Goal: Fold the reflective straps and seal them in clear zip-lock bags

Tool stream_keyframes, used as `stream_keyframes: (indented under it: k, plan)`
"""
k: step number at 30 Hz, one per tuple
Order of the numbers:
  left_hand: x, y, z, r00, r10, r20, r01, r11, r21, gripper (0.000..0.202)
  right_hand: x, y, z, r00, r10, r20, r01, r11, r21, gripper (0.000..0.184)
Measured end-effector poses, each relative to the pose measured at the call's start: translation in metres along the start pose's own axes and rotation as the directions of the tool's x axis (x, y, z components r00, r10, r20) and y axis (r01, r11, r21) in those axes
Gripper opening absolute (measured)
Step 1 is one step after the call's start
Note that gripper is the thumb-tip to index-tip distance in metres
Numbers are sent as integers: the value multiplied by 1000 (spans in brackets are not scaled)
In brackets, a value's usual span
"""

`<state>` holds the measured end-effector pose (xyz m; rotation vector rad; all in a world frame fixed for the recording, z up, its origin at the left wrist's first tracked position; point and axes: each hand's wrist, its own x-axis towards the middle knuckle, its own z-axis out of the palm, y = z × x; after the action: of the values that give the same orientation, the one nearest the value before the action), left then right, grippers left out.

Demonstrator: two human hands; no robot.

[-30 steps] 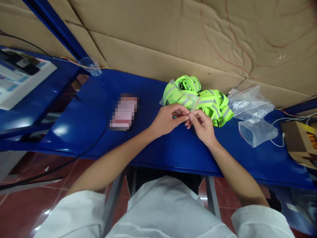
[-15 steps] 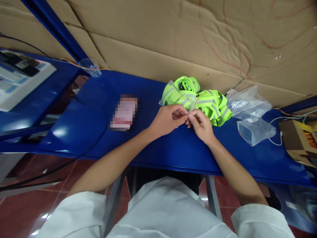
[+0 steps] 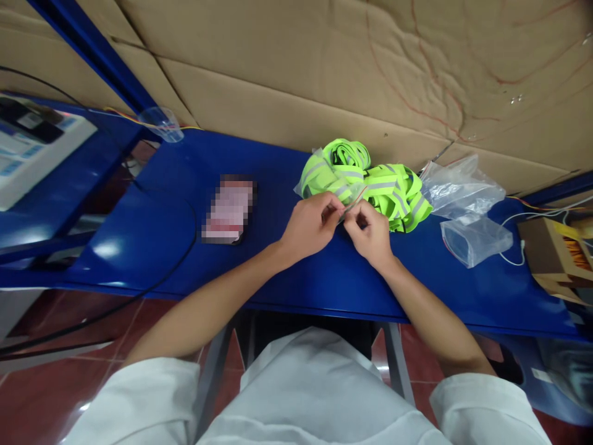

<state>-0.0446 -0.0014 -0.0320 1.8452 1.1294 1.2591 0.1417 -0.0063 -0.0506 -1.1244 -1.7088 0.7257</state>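
Observation:
A clear zip bag point(image 3: 356, 195) with a neon-yellow reflective strap point(image 3: 319, 176) inside lies near the back of the blue table. My left hand point(image 3: 309, 225) pinches the near edge of its opening, thumb against fingers. Close beside it, my right hand point(image 3: 370, 233) is closed on the same edge, fingers curled in. A red line runs along the bag's mouth. More neon-yellow straps with grey bands point(image 3: 401, 194) lie loose in a heap behind and right of my right hand. The fingertips partly hide the bag's edge.
Clear plastic bags point(image 3: 477, 238) lie to the right, near a cardboard box point(image 3: 551, 250) and a white cable. A blurred-out phone-like item point(image 3: 229, 210) lies left on the blue table point(image 3: 278, 290). A plastic cup point(image 3: 162, 123) tilts at the back left. Cardboard point(image 3: 278, 99) walls the rear.
My right hand's fingers have curled in more and sit slightly left along the bag's edge. My left hand still pinches the edge. The view has shifted slightly.

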Motion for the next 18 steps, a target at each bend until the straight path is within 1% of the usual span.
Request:
stream_keyframes:
  k: [2, 3, 4, 5, 6, 7, 9, 10, 11, 13, 15, 16, 18]
  plan:
    - [2, -2, -5, 989, 40, -143, -41, 999, -1, 8, 0, 0, -2, 999, 23, -44, -23, 1000, -14, 26]
    - [4, -3, -9, 974, 53, -219, -61, 998, -27, 9, 0, -1, -4, 998, 32, -47, -33, 999, -14, 27]
    - [7, -4, -13, 958, 61, -281, -82, 995, -64, 12, 0, -1, -5, 999, 37, -29, -38, 999, -10, 28]
    - [9, -6, -17, 946, 65, -317, -103, 989, -103, 16, 0, -2, -7, 999, 45, 10, -45, 999, 12, 29]
    - [11, -7, -20, 942, 70, -327, -124, 981, -147, 21, 0, -4, -7, 996, 62, 63, -65, 996, 61, 32]
    - [13, -7, -21, 947, 75, -311, -142, 969, -200, 24, 0, -5, -8, 989, 92, 119, -107, 986, 129, 38]
    - [13, -7, -20, 963, 85, -256, -169, 929, -330, 28, 2, -7, -7, 956, 201, 214, -256, 928, 271, 57]
    - [13, -6, -19, 965, 89, -248, -185, 899, -396, 27, 2, -6, -6, 930, 270, 250, -343, 882, 322, 66]
    - [13, -4, -18, 960, 91, -265, -208, 865, -458, 24, 3, -6, -4, 899, 338, 277, -423, 835, 353, 74]
    - [13, -1, -18, 944, 55, -326, -242, 787, -568, 18, 5, -4, -2, 839, 443, 317, -539, 759, 366, 84]
    - [15, 5, -22, 937, -16, -350, -239, 703, -670, 13, 4, -3, -1, 792, 492, 362, -607, 702, 373, 83]
    - [16, 8, -25, 940, -56, -337, -217, 665, -715, 10, 3, -4, 0, 780, 491, 388, -621, 682, 386, 80]
    - [19, 15, -32, 951, -140, -276, -137, 610, -781, 11, 0, -7, 0, 787, 444, 428, -611, 655, 445, 67]
